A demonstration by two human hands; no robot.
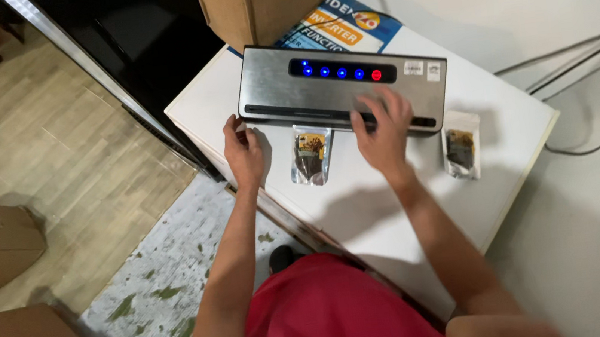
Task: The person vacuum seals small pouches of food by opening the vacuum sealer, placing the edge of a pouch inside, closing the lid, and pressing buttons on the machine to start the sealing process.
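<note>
Both hands, left hand [243,151] seemingly loose, right hand [384,130] flat, press sealer [336,85] on white table [387,204].

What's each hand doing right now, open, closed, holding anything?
Left hand: loosely curled at the sealer's left front corner, holding nothing.
Right hand: open, fingers spread, pressing on the sealer's lid; a pouch sticks out between the hands.

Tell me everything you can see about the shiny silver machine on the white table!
The silver machine is a long, flat box that looks like brushed metal, with a dark front strip. A black panel on top glows with four blue lights and one red. It lies slightly askew on the white table. The right hand presses its front edge, the left hand touches its left corner, and a small clear pouch pokes out from under it.
</note>
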